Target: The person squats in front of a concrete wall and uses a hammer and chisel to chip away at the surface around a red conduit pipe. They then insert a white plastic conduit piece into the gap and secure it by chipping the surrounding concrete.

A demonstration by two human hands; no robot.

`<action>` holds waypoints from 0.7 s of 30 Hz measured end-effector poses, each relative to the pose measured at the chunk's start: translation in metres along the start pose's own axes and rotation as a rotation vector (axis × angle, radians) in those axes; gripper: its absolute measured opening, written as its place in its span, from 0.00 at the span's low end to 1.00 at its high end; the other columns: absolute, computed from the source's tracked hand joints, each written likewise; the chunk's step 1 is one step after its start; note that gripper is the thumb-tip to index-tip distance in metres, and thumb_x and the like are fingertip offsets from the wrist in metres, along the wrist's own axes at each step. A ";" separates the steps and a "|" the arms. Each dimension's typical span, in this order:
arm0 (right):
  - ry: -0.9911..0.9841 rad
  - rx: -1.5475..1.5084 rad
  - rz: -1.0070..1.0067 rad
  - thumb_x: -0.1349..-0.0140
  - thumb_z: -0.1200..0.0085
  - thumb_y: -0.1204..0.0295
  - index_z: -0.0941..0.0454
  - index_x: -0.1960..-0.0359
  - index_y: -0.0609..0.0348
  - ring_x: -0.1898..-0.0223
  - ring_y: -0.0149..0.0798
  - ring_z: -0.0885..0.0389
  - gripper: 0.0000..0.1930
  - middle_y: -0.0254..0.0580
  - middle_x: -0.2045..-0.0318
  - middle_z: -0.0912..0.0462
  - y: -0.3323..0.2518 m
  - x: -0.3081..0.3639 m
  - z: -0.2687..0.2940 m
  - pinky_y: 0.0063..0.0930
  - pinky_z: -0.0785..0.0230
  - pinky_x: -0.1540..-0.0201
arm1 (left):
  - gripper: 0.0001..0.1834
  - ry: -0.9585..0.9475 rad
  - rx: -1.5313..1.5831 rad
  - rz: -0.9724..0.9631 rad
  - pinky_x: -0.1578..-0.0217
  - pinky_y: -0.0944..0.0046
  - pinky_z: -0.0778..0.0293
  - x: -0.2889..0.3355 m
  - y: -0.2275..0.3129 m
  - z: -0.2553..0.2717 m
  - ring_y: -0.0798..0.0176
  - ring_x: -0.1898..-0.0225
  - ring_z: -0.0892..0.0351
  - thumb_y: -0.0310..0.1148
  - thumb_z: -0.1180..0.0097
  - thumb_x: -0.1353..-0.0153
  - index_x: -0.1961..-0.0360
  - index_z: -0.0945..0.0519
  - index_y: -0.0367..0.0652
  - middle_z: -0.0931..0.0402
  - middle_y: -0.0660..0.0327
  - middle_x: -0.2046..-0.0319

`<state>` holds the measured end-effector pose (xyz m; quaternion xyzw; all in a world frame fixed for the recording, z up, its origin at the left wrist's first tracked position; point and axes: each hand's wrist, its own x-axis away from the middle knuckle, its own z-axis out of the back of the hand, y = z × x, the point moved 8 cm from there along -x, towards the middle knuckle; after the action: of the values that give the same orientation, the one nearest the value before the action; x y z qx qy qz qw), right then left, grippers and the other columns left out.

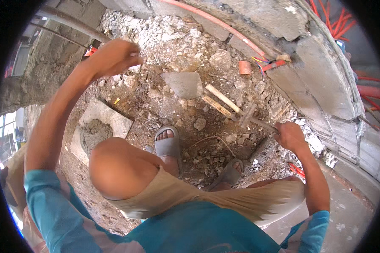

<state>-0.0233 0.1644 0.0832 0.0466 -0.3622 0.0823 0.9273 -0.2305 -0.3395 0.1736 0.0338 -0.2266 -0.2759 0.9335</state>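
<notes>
My right hand [289,135] is closed round the handle of a hammer [264,124]. The hammer's head [247,116] is low over the rubble, by the ends of two wooden handles [223,99]. Up at the left, my left hand [116,58] is raised, with its fingers curled. It is slightly blurred, and I cannot see whether anything is in it. Below that hand lies a board [122,123] with a heap of wet grey mortar [96,134]. Between my hands a flat grey piece [183,85] rests on the ground.
Broken rubble [164,36] covers the ground around my sandalled feet [168,145]. A block wall [321,76] runs along the right, with an orange conduit [217,26], a short orange pipe piece [244,67] and coloured wires [261,63] near it. A metal pipe [74,22] crosses the upper left.
</notes>
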 end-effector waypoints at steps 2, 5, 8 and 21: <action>0.034 -0.033 0.045 0.39 0.33 0.62 0.13 0.58 0.60 0.57 0.66 0.11 0.15 0.63 0.66 0.12 -0.001 -0.008 -0.015 0.60 0.19 0.52 | 0.21 -0.068 -0.080 -0.141 0.52 0.39 0.19 -0.037 0.058 -0.002 0.36 0.56 0.11 0.47 0.38 0.27 0.59 0.13 0.36 0.13 0.43 0.63; 0.016 -0.077 0.090 0.40 0.33 0.62 0.12 0.63 0.62 0.58 0.65 0.11 0.14 0.63 0.65 0.12 0.014 -0.013 -0.036 0.59 0.19 0.51 | 0.24 -0.202 -0.176 -0.209 0.46 0.42 0.17 -0.110 0.139 -0.065 0.39 0.51 0.12 0.51 0.41 0.24 0.55 0.12 0.37 0.13 0.41 0.58; 0.030 0.047 0.096 0.40 0.33 0.61 0.11 0.63 0.63 0.57 0.65 0.10 0.16 0.63 0.64 0.11 0.027 -0.016 -0.035 0.57 0.18 0.49 | 0.24 -0.217 0.120 0.077 0.46 0.43 0.14 -0.141 0.194 -0.134 0.42 0.49 0.10 0.50 0.40 0.26 0.49 0.12 0.36 0.12 0.40 0.57; 0.147 -0.093 0.071 0.43 0.31 0.60 0.11 0.64 0.64 0.56 0.66 0.12 0.17 0.65 0.64 0.12 0.027 0.020 0.005 0.57 0.20 0.49 | 0.33 0.428 1.199 0.960 0.58 0.44 0.19 -0.053 0.194 -0.336 0.41 0.64 0.11 0.60 0.28 0.36 0.69 0.12 0.31 0.14 0.41 0.73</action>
<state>-0.0169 0.1931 0.1013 -0.0154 -0.2979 0.1017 0.9490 -0.0245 -0.1680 -0.1126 0.4810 -0.1422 0.3377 0.7965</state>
